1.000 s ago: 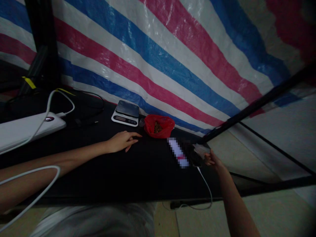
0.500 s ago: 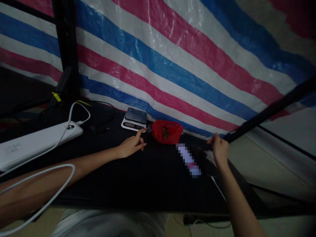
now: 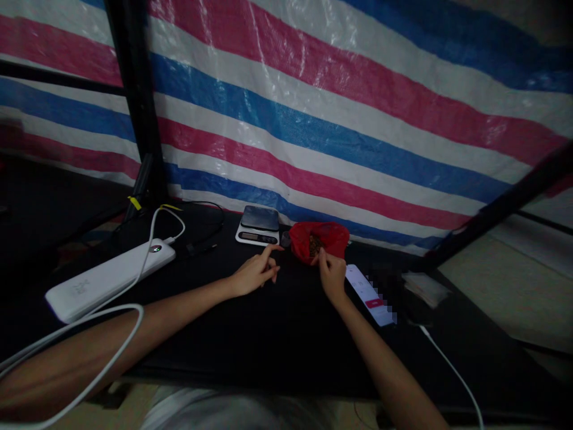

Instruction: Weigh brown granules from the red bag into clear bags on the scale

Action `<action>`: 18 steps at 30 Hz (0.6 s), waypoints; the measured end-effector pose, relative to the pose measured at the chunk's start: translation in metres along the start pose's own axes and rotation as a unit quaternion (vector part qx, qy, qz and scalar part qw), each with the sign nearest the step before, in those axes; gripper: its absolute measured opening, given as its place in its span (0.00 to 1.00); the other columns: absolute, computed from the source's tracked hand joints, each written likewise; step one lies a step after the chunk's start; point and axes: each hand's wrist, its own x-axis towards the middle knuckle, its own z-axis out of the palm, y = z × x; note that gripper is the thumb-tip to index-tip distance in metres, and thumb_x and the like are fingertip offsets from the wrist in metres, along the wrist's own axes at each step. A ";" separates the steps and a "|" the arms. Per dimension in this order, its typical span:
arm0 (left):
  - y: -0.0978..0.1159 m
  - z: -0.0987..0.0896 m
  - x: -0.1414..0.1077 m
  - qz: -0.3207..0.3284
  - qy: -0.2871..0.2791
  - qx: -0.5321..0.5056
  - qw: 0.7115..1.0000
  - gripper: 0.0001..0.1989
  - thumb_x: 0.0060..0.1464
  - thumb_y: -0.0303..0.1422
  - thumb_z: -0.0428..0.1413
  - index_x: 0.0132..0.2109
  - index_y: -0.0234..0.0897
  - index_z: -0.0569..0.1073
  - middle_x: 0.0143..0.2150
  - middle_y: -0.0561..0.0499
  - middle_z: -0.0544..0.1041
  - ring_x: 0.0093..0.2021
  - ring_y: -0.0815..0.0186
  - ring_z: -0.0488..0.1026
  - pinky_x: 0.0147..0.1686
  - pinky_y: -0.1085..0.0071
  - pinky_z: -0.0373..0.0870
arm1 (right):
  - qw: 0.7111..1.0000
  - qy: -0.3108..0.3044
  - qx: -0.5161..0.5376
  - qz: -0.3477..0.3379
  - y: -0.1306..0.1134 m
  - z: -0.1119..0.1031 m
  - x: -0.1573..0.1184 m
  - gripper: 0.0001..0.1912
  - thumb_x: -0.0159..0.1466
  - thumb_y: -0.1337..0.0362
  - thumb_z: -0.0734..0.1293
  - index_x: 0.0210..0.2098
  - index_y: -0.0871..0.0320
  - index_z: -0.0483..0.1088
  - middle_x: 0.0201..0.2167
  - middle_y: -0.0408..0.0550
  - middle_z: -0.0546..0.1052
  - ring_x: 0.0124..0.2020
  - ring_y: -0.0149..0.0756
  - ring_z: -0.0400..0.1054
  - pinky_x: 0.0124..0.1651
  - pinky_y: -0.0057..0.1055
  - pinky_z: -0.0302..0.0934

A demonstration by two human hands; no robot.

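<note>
A red plastic bag (image 3: 337,237) stands with its mouth spread, holding small brown pieces (image 3: 315,244) too small to name. At the front of its mouth is my right hand (image 3: 332,276), fingers pinched together; what is between them is hidden. To the left, my left hand (image 3: 254,273) hovers or rests over the black tabletop, index finger stretched out and the others loosely bent and apart, with nothing seen in it. Its fingertip is near a small dark grey object (image 3: 285,239) and the front edge of a white digital scale (image 3: 258,225), whose dark plate bears nothing.
A lit phone (image 3: 367,292) lies right of the bag, partly blurred out. Beyond it is a clear plastic packet (image 3: 426,288) with a white cable nearby. A white power bank (image 3: 110,280) and its looping cable lie left, across my left forearm. A striped tarp (image 3: 313,134) hangs behind.
My right hand has moved left from beyond the phone to the red bag's mouth. My left hand keeps its pose near the scale. The whole view has shifted slightly.
</note>
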 end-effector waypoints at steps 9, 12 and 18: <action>0.000 0.000 0.001 -0.001 -0.020 -0.008 1.000 0.19 0.56 0.32 0.43 0.54 0.40 0.52 0.25 0.59 0.71 0.16 0.76 0.62 0.18 0.81 0.58 | 0.983 -0.044 -0.157 -0.089 -0.003 0.002 -0.001 0.24 0.64 0.61 0.53 0.17 0.60 0.69 0.17 0.45 0.72 0.20 0.28 0.65 0.27 0.25 0.47; -0.001 0.000 0.001 0.003 -0.024 -0.012 1.000 0.17 0.56 0.32 0.44 0.53 0.40 0.53 0.24 0.59 0.71 0.16 0.76 0.62 0.18 0.81 0.58 | 0.978 -0.017 -0.199 -0.060 -0.004 0.003 -0.001 0.24 0.64 0.61 0.53 0.18 0.60 0.69 0.17 0.46 0.72 0.20 0.27 0.64 0.26 0.26 0.45; 0.000 -0.001 0.001 0.006 0.031 -0.047 0.998 0.17 0.57 0.34 0.43 0.53 0.38 0.55 0.22 0.58 0.69 0.15 0.75 0.61 0.17 0.80 0.58 | 0.923 0.083 -0.372 0.049 0.017 -0.048 0.025 0.22 0.64 0.57 0.52 0.26 0.60 0.72 0.23 0.49 0.74 0.22 0.30 0.65 0.25 0.28 0.43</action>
